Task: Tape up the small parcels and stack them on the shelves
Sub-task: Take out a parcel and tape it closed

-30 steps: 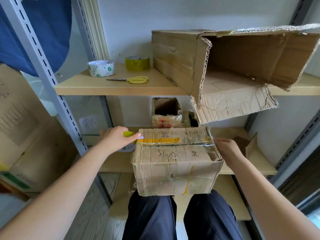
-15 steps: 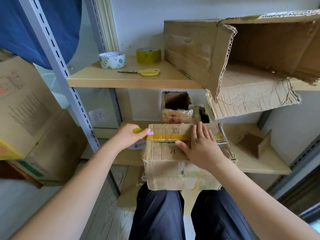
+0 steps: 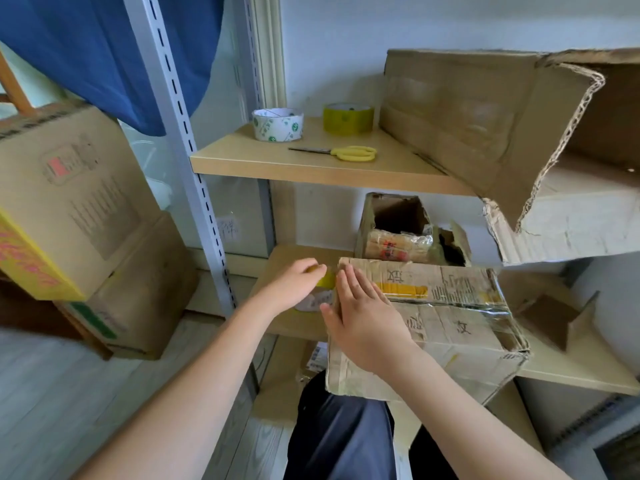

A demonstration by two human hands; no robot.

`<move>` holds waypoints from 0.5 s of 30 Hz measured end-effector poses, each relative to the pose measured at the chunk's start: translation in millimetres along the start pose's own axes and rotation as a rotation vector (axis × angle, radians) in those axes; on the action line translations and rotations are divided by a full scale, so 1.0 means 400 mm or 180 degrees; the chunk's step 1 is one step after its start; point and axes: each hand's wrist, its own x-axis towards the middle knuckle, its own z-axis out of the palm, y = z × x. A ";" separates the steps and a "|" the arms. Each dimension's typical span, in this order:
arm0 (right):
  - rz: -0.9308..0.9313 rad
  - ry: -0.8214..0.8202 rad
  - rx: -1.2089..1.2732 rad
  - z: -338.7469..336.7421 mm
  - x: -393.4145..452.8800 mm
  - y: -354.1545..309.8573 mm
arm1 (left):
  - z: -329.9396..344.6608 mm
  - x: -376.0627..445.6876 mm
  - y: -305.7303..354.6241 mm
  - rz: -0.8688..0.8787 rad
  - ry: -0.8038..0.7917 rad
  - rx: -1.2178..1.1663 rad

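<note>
A worn cardboard parcel (image 3: 446,323) rests on my lap against the lower shelf (image 3: 581,368), with a strip of yellow tape across its top. My left hand (image 3: 294,285) is closed on a yellow tape roll (image 3: 320,275) just off the parcel's left edge. My right hand (image 3: 363,317) lies flat, fingers extended, on the parcel's top left corner, pressing on the tape there. Behind it on the lower shelf stands a small open parcel (image 3: 394,226).
The upper shelf (image 3: 311,164) holds a white tape roll (image 3: 277,124), a yellow tape roll (image 3: 348,118), yellow scissors (image 3: 349,154) and a big open box (image 3: 519,140) that overhangs its edge. Stacked boxes (image 3: 76,216) stand left of the grey upright (image 3: 180,133).
My right hand left the parcel's right side, crossed its top and slid to the left corner. The left hand stays at the left edge with the tape roll. The view shifted left.
</note>
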 end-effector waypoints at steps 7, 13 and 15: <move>0.0120 0.0755 0.1154 -0.028 0.019 0.051 | -0.002 -0.012 -0.005 0.0126 -0.0035 0.0140; 0.0195 0.1410 0.1592 -0.024 0.004 0.072 | -0.026 -0.018 -0.011 0.0165 -0.0254 0.0132; 0.0180 0.1345 0.1783 -0.027 0.002 0.071 | -0.023 -0.015 -0.015 0.0217 -0.0211 0.0199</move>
